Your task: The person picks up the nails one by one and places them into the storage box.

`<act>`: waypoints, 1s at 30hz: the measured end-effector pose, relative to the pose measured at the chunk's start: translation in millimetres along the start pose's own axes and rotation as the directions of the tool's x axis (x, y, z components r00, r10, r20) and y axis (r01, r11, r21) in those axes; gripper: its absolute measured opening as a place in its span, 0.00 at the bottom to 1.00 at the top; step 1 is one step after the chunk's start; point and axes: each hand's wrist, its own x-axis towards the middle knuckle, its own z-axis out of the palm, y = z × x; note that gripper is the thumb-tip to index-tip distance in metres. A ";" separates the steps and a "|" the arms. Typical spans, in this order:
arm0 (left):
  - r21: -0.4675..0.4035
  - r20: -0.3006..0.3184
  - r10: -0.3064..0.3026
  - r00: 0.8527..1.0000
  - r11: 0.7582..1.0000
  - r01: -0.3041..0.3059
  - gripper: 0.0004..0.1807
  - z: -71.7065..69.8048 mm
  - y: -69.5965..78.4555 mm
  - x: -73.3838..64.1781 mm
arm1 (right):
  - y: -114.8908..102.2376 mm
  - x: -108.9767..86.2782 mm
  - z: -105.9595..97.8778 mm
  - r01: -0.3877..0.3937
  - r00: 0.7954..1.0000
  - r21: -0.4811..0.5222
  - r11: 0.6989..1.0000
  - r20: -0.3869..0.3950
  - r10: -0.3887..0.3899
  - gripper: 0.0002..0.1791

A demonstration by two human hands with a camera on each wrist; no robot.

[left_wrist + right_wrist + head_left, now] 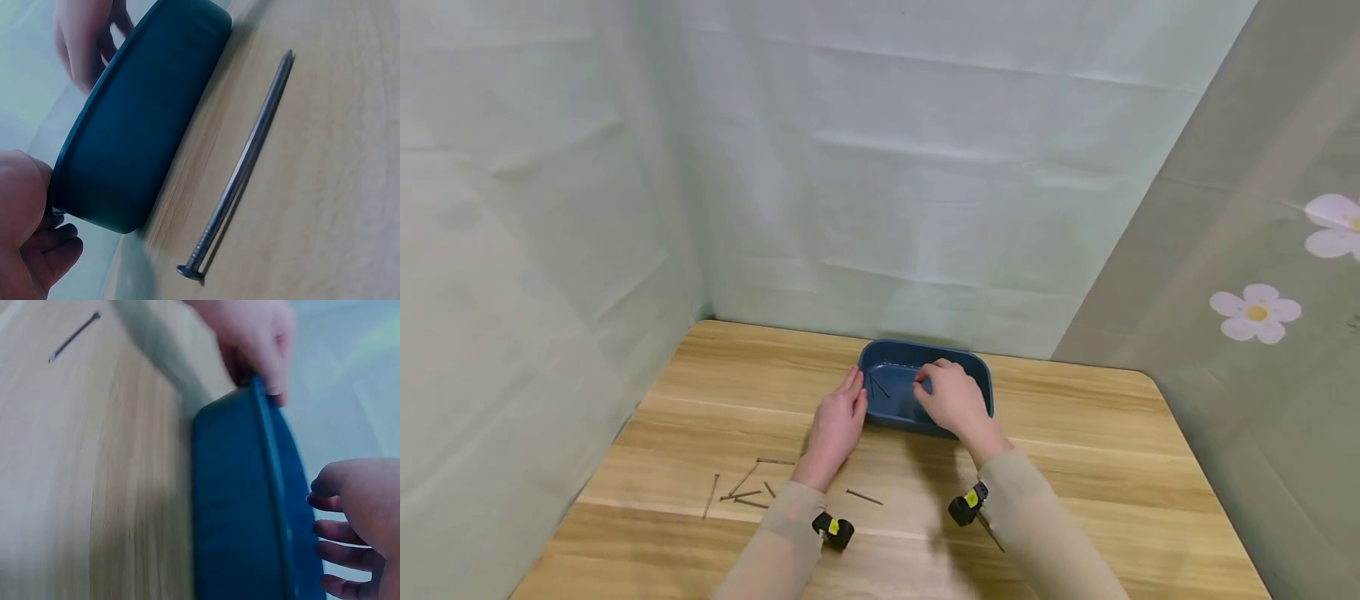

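Observation:
A dark blue rectangular plastic tray (910, 427) stands at the back of the wooden table, with a couple of nails (881, 387) lying in its left part. My left hand (837, 421) holds the tray's left end; in the right wrist view its thumb and fingers grip the rim. Over the right half of the tray, my right hand (953, 396) reaches in from the front. Its fingers (342, 555) are loosely bent above the rim, with nothing visible between them. One long steel nail (240, 165) lies on the table in front of the tray.
Several nails (747, 493) are scattered on the table to the left of my left forearm. Another nail (991, 533) lies beside my right wrist, partly covered by the sleeve. A pale cloth (880, 208) hangs right behind the table's back edge.

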 end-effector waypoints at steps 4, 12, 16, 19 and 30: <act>-0.002 -0.019 -0.008 1.000 1.000 0.008 0.21 -2.2 -4.2 -0.4 | 12.2 -18.0 -10.7 0.034 0.998 0.029 0.999 -0.051 -0.033 0.07; -0.008 0.005 -0.016 1.000 1.000 0.016 0.22 -2.2 -6.0 3.5 | 42.2 -48.6 -16.5 0.096 0.985 0.070 0.993 -0.148 -0.085 0.05; -0.011 0.014 -0.024 1.000 1.000 0.024 0.22 -0.3 -3.6 3.9 | 57.8 -64.5 -14.6 0.128 0.974 0.082 0.988 -0.200 -0.110 0.04; -0.013 0.007 -0.021 1.000 1.000 0.021 0.22 1.1 -1.9 3.2 | 67.1 -78.0 -14.1 0.123 0.969 0.086 0.989 -0.225 -0.102 0.03; -0.001 0.004 -0.038 0.999 0.999 0.038 0.22 1.5 1.0 1.3 | 93.7 -115.6 -18.9 0.071 0.966 0.082 0.994 -0.256 -0.048 0.04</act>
